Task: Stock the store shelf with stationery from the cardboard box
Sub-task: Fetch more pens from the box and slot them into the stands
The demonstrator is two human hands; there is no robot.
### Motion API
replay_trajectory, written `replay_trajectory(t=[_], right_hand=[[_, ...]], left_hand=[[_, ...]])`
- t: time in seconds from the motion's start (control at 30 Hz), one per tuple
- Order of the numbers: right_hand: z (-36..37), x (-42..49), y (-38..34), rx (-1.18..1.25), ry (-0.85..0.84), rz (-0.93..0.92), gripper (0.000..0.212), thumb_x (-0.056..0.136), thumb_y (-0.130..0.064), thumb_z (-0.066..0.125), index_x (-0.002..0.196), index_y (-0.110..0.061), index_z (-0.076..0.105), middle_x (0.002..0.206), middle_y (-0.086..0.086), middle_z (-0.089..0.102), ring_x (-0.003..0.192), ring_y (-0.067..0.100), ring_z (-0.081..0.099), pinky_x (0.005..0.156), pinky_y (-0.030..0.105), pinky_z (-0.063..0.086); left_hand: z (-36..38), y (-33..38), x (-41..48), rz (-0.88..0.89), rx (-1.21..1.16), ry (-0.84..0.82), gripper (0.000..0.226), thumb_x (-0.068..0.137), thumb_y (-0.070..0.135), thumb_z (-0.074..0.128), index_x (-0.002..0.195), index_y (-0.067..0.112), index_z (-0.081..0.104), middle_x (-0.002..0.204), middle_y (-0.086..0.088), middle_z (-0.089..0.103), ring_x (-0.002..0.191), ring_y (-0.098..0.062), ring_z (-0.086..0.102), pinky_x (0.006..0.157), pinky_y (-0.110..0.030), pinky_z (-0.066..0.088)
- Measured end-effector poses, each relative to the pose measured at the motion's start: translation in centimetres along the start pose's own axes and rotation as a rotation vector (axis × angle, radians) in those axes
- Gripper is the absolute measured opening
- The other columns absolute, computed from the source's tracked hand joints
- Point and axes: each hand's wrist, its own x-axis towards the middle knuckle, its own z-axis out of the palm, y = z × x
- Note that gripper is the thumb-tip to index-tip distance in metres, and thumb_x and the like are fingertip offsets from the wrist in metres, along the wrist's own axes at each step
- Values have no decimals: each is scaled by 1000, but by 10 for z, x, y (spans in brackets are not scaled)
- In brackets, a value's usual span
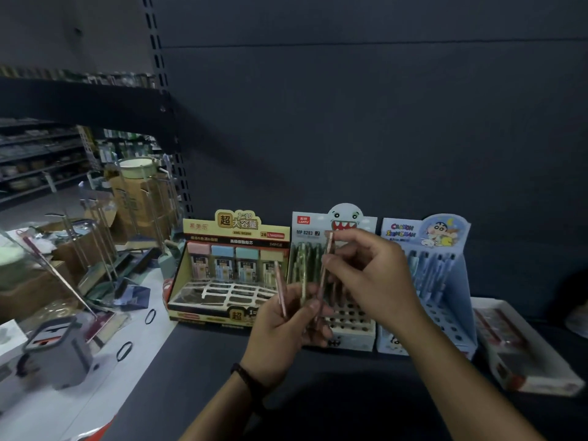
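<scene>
The left hand [280, 342], nearest, grips a small bunch of pens: one pink pen [280, 291] and one green pen [304, 289] are plain, any more are blurred. Just above, the right hand [372, 275] pinches a single upright pen [326, 265], also pink. Both hands hover over the dark shelf [222, 377]. Behind them stand three display boxes: the yellow lead-refill box [237, 222] with four cases, the holed monster-face display [350, 326], and the blue cartoon display [445, 300]. One flat white box [521, 354] lies at the right.
</scene>
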Motion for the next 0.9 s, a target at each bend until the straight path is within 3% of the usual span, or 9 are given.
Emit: replay_trajectory(t=[0.1, 0.2, 0.3, 0.4, 0.5, 0.6, 0.7, 0.83, 0.9], right_hand=[[-12, 1, 3, 1, 27, -5, 30, 90, -22, 84, 118, -29, 78, 75, -5, 72, 77, 14, 75, 76, 37, 63], [-26, 1, 5, -16, 128, -15, 36, 92, -20, 82, 125, -31, 73, 74, -5, 75, 71, 11, 74, 74, 35, 61], [-36, 2, 15, -98, 268, -48, 32, 95, -23, 79, 124, -33, 70, 75, -10, 74, 72, 8, 72, 77, 44, 61], [-33, 1, 22, -221, 271, -74, 30, 99, -28, 74, 128, -33, 69, 80, -15, 74, 77, 3, 72, 81, 46, 62], [-22, -4, 26, -348, 248, -126, 35, 99, -29, 74, 133, -32, 71, 95, -17, 75, 90, 4, 71, 94, 48, 58], [-11, -3, 32, -377, 242, -178, 37, 97, -23, 77, 134, -26, 73, 113, -7, 79, 101, 6, 71, 101, 42, 58], [-3, -3, 33, -402, 209, -168, 37, 97, -23, 77, 134, -25, 73, 114, -7, 79, 97, -2, 66, 99, 24, 53], [3, -4, 35, -441, 150, -102, 32, 97, -24, 77, 129, -26, 73, 104, -8, 78, 90, 1, 65, 93, 21, 52], [4, -4, 37, -468, 131, -102, 31, 96, -23, 78, 127, -25, 74, 103, -7, 78, 87, 2, 65, 91, 22, 53]], left_hand=[[9, -6, 1, 32, 53, -16, 17, 104, 0, 55, 116, 6, 64, 91, -23, 75, 61, -29, 69, 56, -36, 59], [5, -15, -2, 70, 170, -8, 30, 101, 20, 57, 129, 15, 67, 84, -21, 74, 50, -26, 60, 50, -32, 51], [-2, -24, -5, 25, 202, -23, 39, 100, 33, 54, 135, 24, 68, 60, -10, 49, 48, -18, 36, 46, -27, 34], [-2, -26, -7, -96, -11, -17, 36, 106, 22, 48, 136, 19, 68, 61, -3, 29, 51, -16, 21, 46, -26, 24], [-2, -26, -6, -130, -89, -21, 45, 108, 1, 41, 139, 20, 66, 67, -2, 25, 57, -18, 17, 50, -27, 19], [-4, -27, -4, -108, -107, -35, 55, 103, -5, 38, 146, 23, 60, 68, 0, 30, 57, -13, 24, 52, -26, 24], [-4, -24, -5, -82, -67, -23, 45, 108, -3, 36, 148, 14, 47, 73, -9, 49, 55, -15, 34, 52, -27, 32], [-2, -19, -7, -34, -56, -57, 18, 101, 11, 48, 115, 10, 37, 97, -27, 68, 58, -25, 50, 58, -33, 44], [-1, -19, -6, -19, -42, -59, 16, 100, 11, 49, 112, 8, 38, 106, -30, 71, 61, -28, 58, 62, -36, 48]])
